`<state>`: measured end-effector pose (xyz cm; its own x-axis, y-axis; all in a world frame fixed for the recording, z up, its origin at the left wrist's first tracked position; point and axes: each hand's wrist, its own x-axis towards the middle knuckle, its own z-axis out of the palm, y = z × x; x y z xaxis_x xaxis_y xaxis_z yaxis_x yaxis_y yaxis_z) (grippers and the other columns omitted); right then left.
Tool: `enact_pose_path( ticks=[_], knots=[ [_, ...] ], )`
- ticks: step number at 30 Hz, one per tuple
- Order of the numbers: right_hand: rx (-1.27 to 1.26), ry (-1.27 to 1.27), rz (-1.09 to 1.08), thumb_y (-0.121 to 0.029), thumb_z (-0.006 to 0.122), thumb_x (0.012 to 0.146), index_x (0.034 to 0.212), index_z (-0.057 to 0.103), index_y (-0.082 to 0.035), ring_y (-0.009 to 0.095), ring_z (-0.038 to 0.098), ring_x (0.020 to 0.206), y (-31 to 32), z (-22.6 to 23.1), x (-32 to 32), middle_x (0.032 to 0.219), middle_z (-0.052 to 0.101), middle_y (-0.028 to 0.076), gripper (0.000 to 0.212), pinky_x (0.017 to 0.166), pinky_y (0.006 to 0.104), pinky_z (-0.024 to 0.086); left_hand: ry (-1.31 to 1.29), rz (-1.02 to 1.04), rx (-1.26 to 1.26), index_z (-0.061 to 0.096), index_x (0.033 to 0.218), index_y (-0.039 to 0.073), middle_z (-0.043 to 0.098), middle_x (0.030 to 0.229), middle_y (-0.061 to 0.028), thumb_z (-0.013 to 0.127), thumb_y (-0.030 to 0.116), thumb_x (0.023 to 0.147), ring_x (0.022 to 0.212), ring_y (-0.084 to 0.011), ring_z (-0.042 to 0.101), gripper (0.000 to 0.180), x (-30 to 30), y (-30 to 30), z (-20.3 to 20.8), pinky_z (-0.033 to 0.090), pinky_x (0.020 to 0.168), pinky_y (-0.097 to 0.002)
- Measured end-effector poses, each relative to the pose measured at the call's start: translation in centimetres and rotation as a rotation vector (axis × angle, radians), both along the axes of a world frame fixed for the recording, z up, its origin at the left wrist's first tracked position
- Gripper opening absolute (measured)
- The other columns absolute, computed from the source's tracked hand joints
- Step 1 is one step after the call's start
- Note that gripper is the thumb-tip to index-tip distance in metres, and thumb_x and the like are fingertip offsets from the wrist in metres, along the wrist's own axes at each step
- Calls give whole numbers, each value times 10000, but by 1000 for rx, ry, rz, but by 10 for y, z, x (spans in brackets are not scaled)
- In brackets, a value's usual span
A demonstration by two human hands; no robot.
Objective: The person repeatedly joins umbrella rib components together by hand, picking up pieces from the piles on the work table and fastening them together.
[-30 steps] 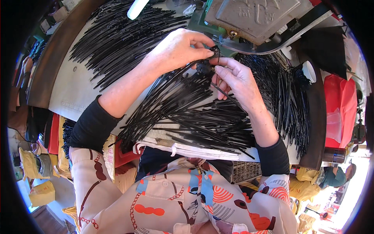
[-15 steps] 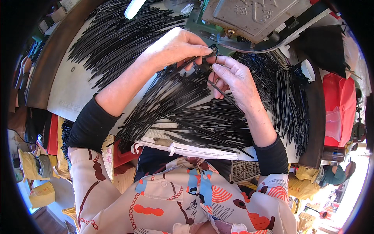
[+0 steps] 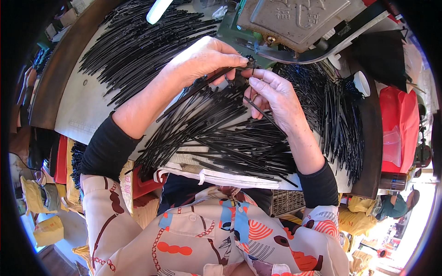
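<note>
My left hand (image 3: 208,59) pinches a long thin black strip (image 3: 186,94), which slants down and left under my wrist. Close by on the right, my right hand (image 3: 275,94) is closed on another thin black strip (image 3: 263,112) that trails down along my palm. The two hands nearly meet at a small dark end piece (image 3: 250,60) by my left fingertips; its shape is too small to make out. Beneath them lies a loose pile of black strips (image 3: 202,117), spread in several directions.
A grey metal machine housing (image 3: 294,20) on a green base, with a curved metal bar (image 3: 345,46), stands just beyond my hands. Straighter black strips (image 3: 138,46) lie far left, more (image 3: 338,119) at right. A white cup (image 3: 362,83) sits near the table's dark right edge (image 3: 369,142).
Both hands have shifted slightly down and left. More of the strip in my left hand now shows below the wrist. The piles look the same.
</note>
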<state>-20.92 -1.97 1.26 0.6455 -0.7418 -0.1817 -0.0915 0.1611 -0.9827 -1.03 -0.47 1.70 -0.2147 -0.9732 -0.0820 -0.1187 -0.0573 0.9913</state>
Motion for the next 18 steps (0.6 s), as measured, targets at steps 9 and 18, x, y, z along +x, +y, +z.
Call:
enact_pose_path(
  ticks=[9, 18],
  knots=[
    [18, 26, 254, -195, 521, 905, 1071, 548, 24, 64, 518, 449, 14, 6, 4, 646, 575, 34, 276, 395, 181, 403, -96, 32, -88, 636, 809, -1, 561, 587, -12, 603, 313, 842, 378, -60, 465, 318, -2, 0, -4, 317, 349, -186],
    [-62, 58, 4, -162, 557, 875, 1068, 546, 41, 49, 498, 465, -5, -6, -6, 649, 574, 33, 280, 411, 172, 390, -398, -76, -147, 647, 787, 17, 610, 646, -12, 629, 297, 811, 498, -57, 555, 281, 3, 10, -1, 417, 404, -190]
  ],
)
